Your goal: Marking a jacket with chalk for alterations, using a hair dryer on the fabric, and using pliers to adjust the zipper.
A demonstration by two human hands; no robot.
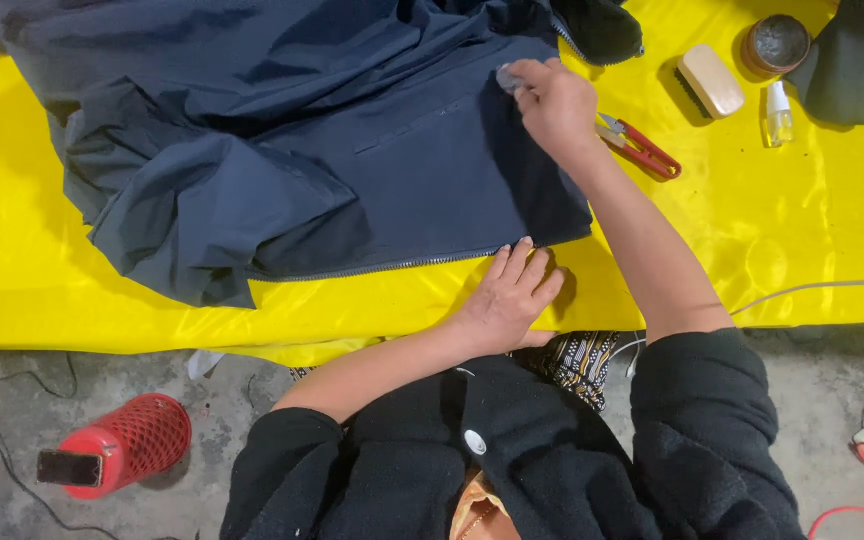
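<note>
Two hands work on a dark blue jacket spread over a yellow desk.

On the floor at far left lies a red mesh-covered tool (117,448). The jacket (282,140) covers the left and middle of the desk (12,280), its zipper edge facing the person. The left hand (512,292) lies flat, fingers spread, on that lower edge. The right hand (552,100) pinches a small grey object (505,78) against the fabric. Just right of it lie red snips (640,146), then a wooden brush (710,80), a round tin (775,44) and a small clear bottle (778,112).

Jacket (282,150) on table (12,280), snips (642,148) perhaps touching its right edge.
</note>
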